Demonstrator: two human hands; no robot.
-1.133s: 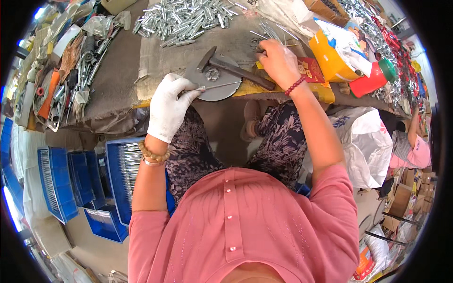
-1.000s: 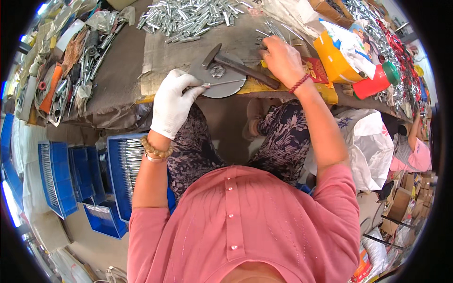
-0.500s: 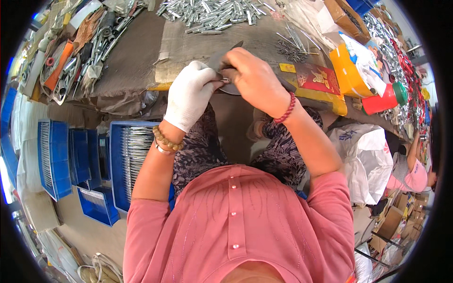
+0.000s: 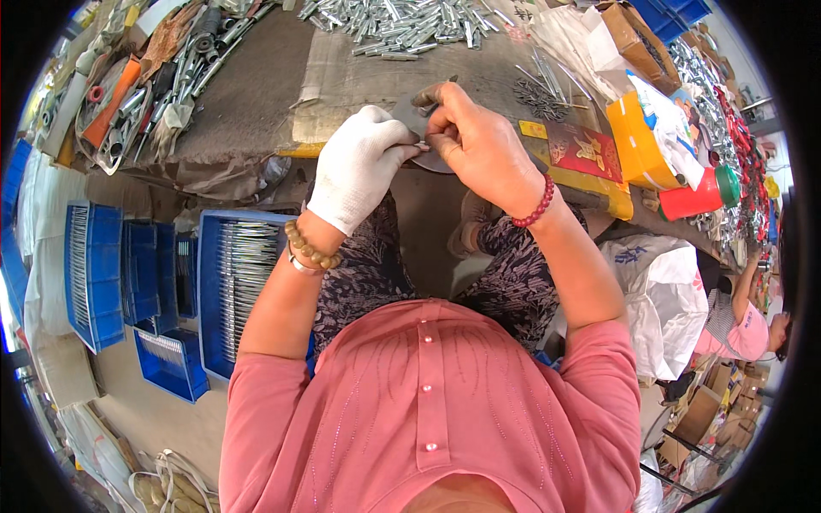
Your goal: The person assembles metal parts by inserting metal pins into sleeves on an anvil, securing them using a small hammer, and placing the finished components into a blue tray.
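My left hand (image 4: 363,167), in a white knit glove, pinches a small metal part (image 4: 422,146) between thumb and fingers at the bench's near edge. Only the part's tip shows, so its exact kind is unclear. My bare right hand (image 4: 489,154) is close beside it, fingers curled and pressed together; whatever they hold is hidden. Behind and below both hands is a grey, rounded metal plate (image 4: 404,109), partly covered by them. Farther back on the bench lies a heap of short silvery metal tubes (image 4: 415,27). Thin dark pins (image 4: 540,103) lie to the right.
Blue bins (image 4: 208,295) of metal rods stand low at left. Tools and an orange-handled item (image 4: 113,103) crowd the bench's left. On the right are a red packet (image 4: 583,152), a yellow box (image 4: 637,141), a red jar (image 4: 694,198) and a white sack (image 4: 654,299). Another person (image 4: 746,316) sits far right.
Both hands have shifted slightly right in the picture, along with the bench and everything on it. My left hand keeps its pinch, while my right fingers have changed their bend slightly.
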